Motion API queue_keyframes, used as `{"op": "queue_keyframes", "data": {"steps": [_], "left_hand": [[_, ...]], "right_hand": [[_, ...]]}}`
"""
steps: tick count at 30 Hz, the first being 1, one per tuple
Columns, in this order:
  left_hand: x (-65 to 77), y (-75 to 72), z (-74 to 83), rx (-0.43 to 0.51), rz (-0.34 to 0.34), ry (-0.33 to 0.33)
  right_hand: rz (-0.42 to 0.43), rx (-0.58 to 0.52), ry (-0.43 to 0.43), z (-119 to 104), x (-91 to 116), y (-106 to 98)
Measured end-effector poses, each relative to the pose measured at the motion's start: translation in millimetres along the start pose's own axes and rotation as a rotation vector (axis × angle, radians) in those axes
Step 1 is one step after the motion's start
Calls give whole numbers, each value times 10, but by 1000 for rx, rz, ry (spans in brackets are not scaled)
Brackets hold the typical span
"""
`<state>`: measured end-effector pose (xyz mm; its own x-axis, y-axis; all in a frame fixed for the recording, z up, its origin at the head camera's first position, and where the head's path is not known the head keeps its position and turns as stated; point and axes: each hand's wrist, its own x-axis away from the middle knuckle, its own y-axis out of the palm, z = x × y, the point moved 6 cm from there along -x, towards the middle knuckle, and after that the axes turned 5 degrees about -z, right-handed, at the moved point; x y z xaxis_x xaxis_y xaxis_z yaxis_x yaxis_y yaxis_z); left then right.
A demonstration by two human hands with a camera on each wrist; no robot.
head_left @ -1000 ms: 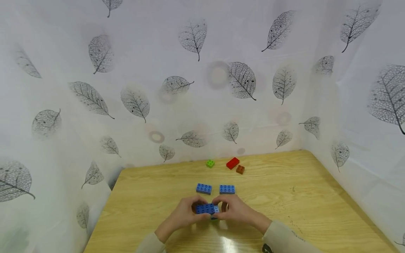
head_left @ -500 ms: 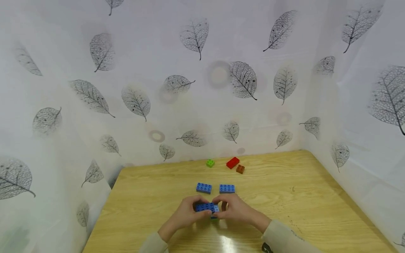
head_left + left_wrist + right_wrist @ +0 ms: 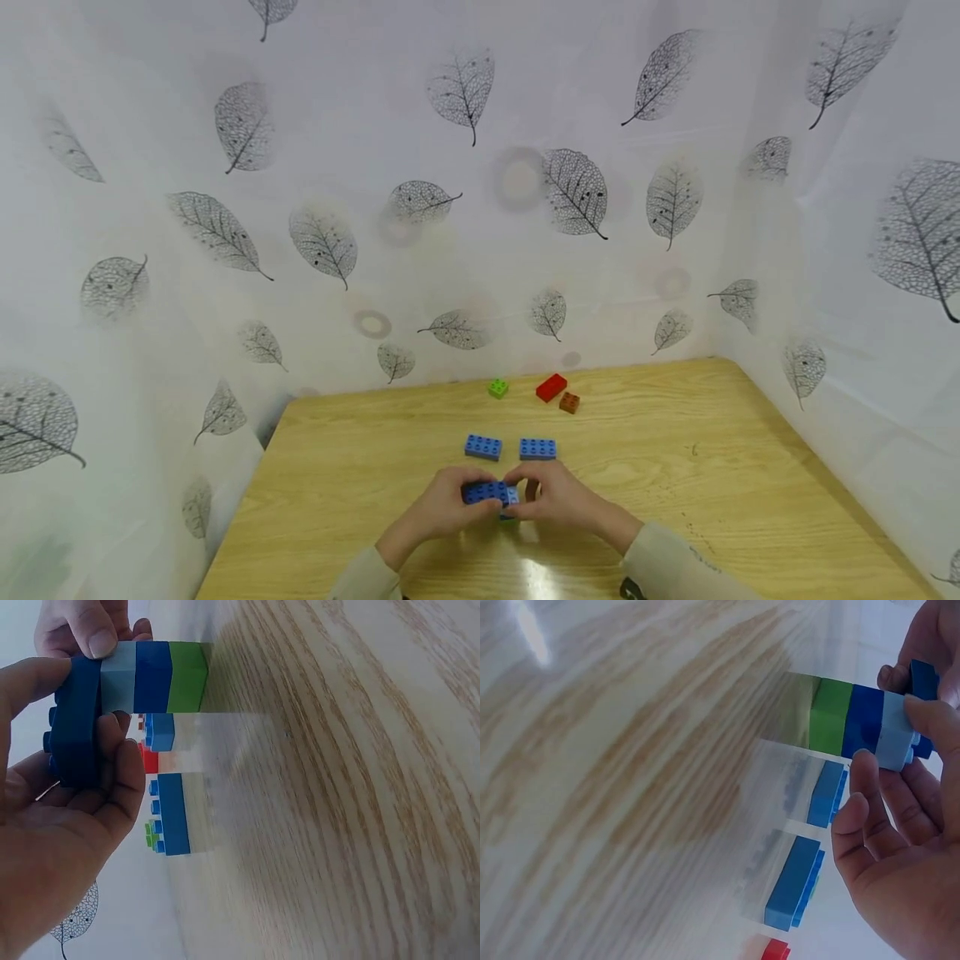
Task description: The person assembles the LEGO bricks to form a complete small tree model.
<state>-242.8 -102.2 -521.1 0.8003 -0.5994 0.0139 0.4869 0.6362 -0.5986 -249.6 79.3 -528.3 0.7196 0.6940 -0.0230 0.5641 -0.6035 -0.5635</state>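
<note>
- While the left hand clamped the dark brick between thumb and fingers, the right hand pinched the pale brick at the top of an upright stack.
- Just right of the left fingers, the dark brick's right end lay over the pale brick; its long axis ran from the left hand toward the right, the rest jutting leftward off the stack.
- Near the right fingertips, the pale brick's outer studs showed bare. Whether the dark brick was fully seated, I could not tell.
- Nearer the right hand than the left, the stack ran down through a middle brick to a green brick on the table.
- Close by the seam sat the right thumb, the tightest thing there.
- Just beyond the hands lay two blue bricks, one ahead of the left fingers, one ahead of the right, both outside the gap between the hands.
- Well beyond these were a lime brick, a red brick and an orange brick, then a leaf-print sheet.
</note>
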Motion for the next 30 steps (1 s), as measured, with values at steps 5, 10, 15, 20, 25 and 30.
{"op": "queue_keyframes", "data": {"steps": [5, 10, 15, 20, 25, 30], "left_hand": [[2, -5, -5, -9, -15, -14], [7, -28, -6, -31, -6, -13], [-1, -37, -23, -33, -10, -41], [-1, -31, -31, -29, -20, -71], [-1, -14, -41, -21, -20, -72], [4, 4, -47, -12, -20, -79]], "right_hand": [[-4, 9, 28, 22, 25, -88], [99, 46, 0, 60, 34, -293], [243, 167, -4, 172, 37, -482], [317, 226, 64, 322, 22, -576], [321, 204, 175, 449, -3, -603], [289, 133, 243, 543, -22, -586]]}}
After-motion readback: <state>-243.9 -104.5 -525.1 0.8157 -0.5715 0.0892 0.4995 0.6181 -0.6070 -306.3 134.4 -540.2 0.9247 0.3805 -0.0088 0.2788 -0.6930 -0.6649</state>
